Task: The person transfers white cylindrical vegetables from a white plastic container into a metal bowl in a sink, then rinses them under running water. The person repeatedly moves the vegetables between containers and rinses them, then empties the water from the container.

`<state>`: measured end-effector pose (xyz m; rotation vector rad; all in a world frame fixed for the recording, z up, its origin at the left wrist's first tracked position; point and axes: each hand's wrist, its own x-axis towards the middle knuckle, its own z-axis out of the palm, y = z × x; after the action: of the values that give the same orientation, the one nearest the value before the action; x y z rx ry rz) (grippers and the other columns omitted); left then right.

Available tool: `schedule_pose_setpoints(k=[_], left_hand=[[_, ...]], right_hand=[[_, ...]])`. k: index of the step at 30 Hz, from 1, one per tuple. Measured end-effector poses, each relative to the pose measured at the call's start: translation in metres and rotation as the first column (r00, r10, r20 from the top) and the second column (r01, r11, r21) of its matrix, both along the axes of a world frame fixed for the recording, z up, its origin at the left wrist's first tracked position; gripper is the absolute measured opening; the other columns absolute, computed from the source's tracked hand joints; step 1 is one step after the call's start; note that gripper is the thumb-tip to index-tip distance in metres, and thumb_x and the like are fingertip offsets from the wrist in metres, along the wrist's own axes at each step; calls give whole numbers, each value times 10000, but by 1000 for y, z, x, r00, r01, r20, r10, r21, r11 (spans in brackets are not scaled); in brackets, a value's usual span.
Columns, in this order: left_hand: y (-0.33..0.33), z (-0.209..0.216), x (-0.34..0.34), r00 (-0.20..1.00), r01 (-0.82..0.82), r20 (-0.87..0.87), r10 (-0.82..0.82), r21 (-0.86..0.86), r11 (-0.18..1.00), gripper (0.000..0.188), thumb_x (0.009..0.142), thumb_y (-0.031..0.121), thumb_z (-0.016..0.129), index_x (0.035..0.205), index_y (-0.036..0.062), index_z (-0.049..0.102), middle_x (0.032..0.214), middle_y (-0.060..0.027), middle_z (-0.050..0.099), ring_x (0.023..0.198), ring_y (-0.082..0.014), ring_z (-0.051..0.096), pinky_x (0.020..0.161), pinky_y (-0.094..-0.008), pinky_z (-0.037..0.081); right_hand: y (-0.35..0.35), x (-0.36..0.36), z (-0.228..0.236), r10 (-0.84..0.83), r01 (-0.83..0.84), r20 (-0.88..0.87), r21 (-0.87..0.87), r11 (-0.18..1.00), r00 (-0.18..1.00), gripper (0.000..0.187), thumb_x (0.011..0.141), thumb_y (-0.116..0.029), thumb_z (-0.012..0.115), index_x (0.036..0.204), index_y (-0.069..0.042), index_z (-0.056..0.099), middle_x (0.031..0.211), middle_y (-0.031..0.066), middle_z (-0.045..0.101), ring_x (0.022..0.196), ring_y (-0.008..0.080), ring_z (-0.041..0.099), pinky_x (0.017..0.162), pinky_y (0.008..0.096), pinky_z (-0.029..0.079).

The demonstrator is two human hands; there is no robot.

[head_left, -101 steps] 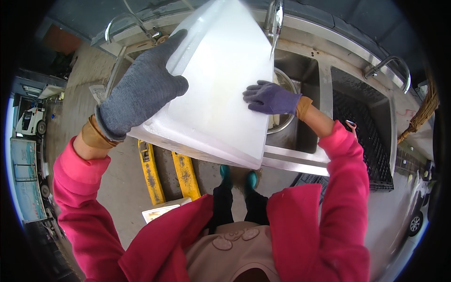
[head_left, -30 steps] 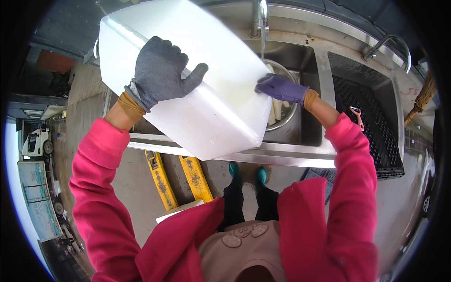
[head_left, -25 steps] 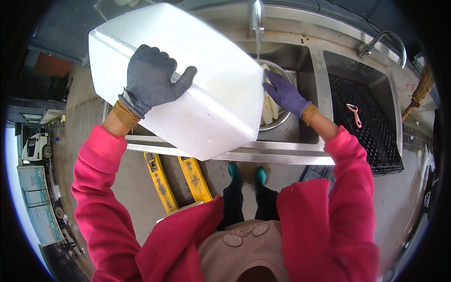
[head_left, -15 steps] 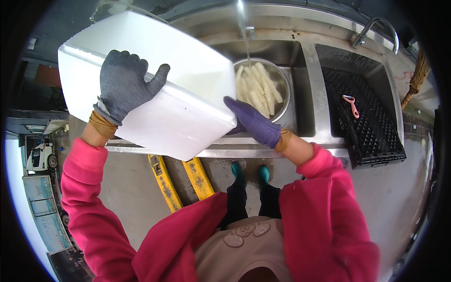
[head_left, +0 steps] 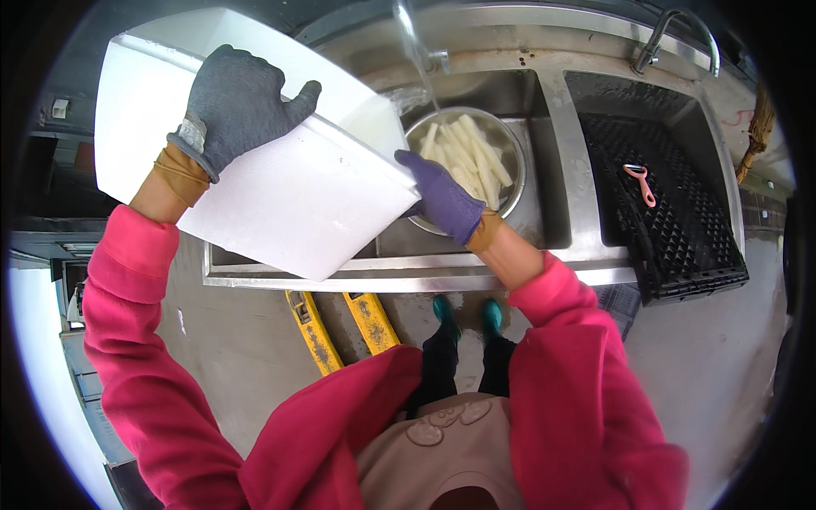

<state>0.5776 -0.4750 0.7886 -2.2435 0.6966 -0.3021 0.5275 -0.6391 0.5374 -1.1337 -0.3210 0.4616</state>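
Observation:
A large white foam box [head_left: 280, 191] is tilted over the left side of the sink. My left hand [head_left: 238, 106], in a dark grey glove, grips the box's near rim, thumb pointing right. My right hand [head_left: 444, 197], in a purple glove, holds the box's right end, its fingers partly hidden behind the corner. Just beyond that hand, a round steel bowl [head_left: 515, 140] sits in the sink basin with several pale peeled sticks [head_left: 476, 157] in it. Water from a faucet [head_left: 406, 25] runs down towards the bowl. Clear water splashes beside the box's right end.
To the right, a second basin holds a black plastic crate [head_left: 688, 221] leaning over its front edge, with a pink peeler [head_left: 642, 187] on it. Another curved faucet [head_left: 654, 47] rises behind. Yellow pallet-jack forks [head_left: 371, 323] lie on the floor near my green boots [head_left: 492, 316].
The foam box has shifted a little left and up with both my hands still on it. Clear water now shows beside its right end.

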Motion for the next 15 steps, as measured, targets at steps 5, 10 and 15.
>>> schedule_pose_setpoints(k=[5,10,15], left_hand=[[-19,-3,22,994,-84,-57,90,103,991,607,927,491,488,573,25,651,545,-133,584,541,-261,536,717,-382,454],[-34,-35,49,986,29,-165,-2,159,987,584,919,485,462,630,24,674,632,-147,637,640,-304,616,746,-395,448],[-40,-74,68,956,-76,-257,144,256,964,319,837,328,534,783,84,732,769,-121,693,746,-304,662,726,-406,479]], right_hand=[[33,32,-23,195,-15,-472,358,933,860,370,999,-192,473,1332,-33,495,1195,102,624,1017,175,646,807,302,575],[77,64,-70,19,11,435,-67,998,900,519,781,-196,762,1235,-40,565,1096,121,663,955,257,650,858,356,519],[96,60,-92,-46,134,707,-69,989,706,530,734,-152,794,1215,-60,592,1089,120,669,973,256,634,891,352,497]])
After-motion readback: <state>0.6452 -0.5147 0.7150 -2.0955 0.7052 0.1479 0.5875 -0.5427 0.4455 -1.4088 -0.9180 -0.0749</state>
